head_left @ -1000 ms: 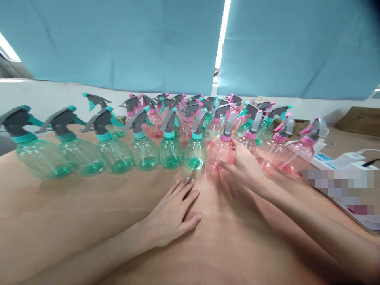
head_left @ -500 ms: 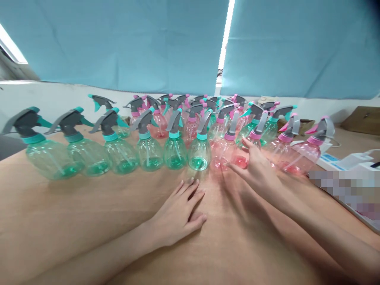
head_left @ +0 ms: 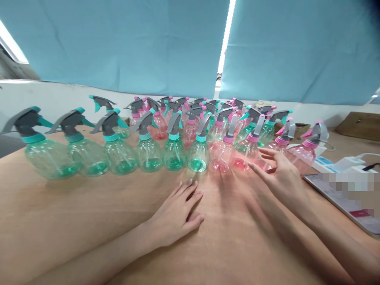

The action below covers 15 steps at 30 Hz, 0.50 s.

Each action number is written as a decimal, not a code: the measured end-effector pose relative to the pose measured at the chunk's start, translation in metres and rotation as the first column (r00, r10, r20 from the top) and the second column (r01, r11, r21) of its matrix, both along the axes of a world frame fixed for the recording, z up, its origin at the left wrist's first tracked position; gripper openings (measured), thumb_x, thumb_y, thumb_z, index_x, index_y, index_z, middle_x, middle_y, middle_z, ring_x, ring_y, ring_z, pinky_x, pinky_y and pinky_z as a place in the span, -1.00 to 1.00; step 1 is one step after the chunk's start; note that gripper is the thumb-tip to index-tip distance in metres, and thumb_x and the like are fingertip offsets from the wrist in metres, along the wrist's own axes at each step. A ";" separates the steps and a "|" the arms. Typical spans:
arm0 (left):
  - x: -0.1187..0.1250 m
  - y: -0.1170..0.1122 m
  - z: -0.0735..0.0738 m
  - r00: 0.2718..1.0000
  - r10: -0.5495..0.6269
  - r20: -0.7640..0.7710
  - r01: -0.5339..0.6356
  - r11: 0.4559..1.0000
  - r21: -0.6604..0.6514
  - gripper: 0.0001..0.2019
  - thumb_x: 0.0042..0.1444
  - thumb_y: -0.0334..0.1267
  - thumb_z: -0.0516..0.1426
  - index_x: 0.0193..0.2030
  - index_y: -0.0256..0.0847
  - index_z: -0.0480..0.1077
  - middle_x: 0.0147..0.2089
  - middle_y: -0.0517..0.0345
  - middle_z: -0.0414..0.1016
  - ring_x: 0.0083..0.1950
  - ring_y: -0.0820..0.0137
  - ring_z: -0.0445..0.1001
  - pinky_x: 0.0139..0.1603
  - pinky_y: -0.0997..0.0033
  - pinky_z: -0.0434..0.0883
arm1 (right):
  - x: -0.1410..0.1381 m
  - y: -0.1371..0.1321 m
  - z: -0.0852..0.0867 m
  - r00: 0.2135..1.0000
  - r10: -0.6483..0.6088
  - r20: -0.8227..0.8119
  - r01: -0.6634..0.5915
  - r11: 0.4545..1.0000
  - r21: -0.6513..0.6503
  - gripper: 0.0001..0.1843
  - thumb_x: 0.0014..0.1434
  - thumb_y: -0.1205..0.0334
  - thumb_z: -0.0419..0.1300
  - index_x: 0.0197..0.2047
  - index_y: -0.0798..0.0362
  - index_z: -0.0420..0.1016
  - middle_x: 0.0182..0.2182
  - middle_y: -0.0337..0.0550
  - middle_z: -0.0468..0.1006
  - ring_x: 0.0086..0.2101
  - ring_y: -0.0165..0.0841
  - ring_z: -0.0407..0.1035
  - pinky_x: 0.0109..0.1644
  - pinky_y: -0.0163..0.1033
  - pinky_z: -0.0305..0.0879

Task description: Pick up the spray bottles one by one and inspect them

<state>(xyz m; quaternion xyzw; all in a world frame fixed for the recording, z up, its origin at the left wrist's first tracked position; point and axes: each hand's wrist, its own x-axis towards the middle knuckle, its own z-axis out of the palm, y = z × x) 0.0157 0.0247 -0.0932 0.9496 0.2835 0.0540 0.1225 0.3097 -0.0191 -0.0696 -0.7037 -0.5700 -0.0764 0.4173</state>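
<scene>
My left hand (head_left: 178, 213) lies flat on the wooden table (head_left: 89, 221), fingers spread, just in front of a green spray bottle (head_left: 198, 156). It holds nothing. My right hand (head_left: 280, 178) is raised with thumb and fingers apart, in front of the pink spray bottles at the right of the front row. Its fingers partly cover one pink spray bottle (head_left: 283, 146); whether they touch it I cannot tell. Left of that hand stand two more pink spray bottles, one (head_left: 221, 156) beside the green one and another (head_left: 245, 154) nearer my thumb. Each has a grey trigger head.
More green spray bottles (head_left: 120, 156) continue the front row leftward. Behind stands a crowd of pink and green bottles (head_left: 190, 128). At right are a tablet (head_left: 329, 198), a white power strip (head_left: 350, 163) with cables, and a brown box (head_left: 359, 124). Blue curtains (head_left: 133, 43) hang behind.
My right hand has moved right, from the pink bottles near the middle towards those farther right. The front pink bottle beside the green one looks slightly shifted. My left hand stays in place.
</scene>
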 end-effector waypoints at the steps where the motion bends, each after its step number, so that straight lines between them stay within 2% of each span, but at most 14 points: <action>1: 0.000 0.000 0.000 1.000 -0.001 -0.002 0.001 1.000 0.001 -0.44 0.31 -0.01 0.02 0.35 -0.29 0.22 0.45 -0.24 0.10 0.47 -0.02 0.02 0.41 -0.23 0.06 | 0.000 -0.001 0.001 1.000 -0.010 -0.001 0.010 1.000 0.004 -0.42 0.19 -0.16 0.18 0.12 0.08 0.39 0.03 0.12 0.54 -0.05 0.03 0.47 -0.06 0.10 0.41; 9: 0.000 0.002 0.000 1.000 0.005 -0.011 -0.005 1.000 0.004 -0.44 0.32 -0.01 0.01 0.35 -0.28 0.21 0.46 -0.21 0.09 0.47 0.00 0.03 0.41 -0.21 0.07 | -0.004 -0.003 -0.003 0.996 -0.021 -0.089 0.018 0.999 -0.041 -0.40 0.14 -0.19 0.21 0.09 0.06 0.41 0.03 0.11 0.54 -0.12 0.01 0.50 -0.10 0.08 0.43; 15: -0.002 0.003 -0.002 1.000 0.011 -0.022 -0.011 1.000 0.009 -0.43 0.33 0.00 -0.01 0.37 -0.28 0.18 0.46 -0.20 0.08 0.48 -0.04 0.01 0.40 -0.26 0.06 | 0.011 0.007 -0.004 0.986 -0.036 -0.163 0.034 0.999 -0.016 -0.35 0.09 -0.20 0.25 0.11 0.07 0.39 0.07 0.16 0.51 -0.06 0.06 0.48 -0.06 0.15 0.44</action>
